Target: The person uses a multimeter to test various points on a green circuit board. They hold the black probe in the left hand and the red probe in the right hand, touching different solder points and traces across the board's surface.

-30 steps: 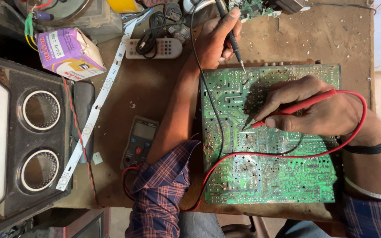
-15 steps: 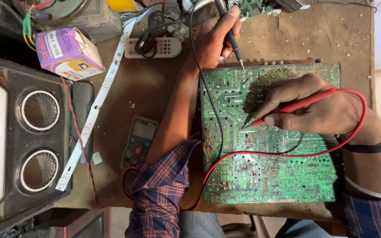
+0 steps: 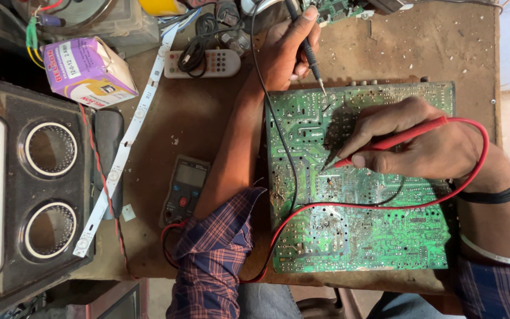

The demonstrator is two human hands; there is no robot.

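On the wooden bench a green circuit board lies solder-side up, where the right hand pinches a red probe against its middle while the left hand, fingers closed around a black probe, touches the far edge.

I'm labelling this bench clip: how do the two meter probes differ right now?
The red probe lies low and slanted in the right hand, tip near the middle of the green circuit board. The black probe stands steeper in the left hand, tip at the board's far edge. The red lead loops wide around the right wrist; the black lead runs down the board's left side. Both are held pen-like, tips on the board.
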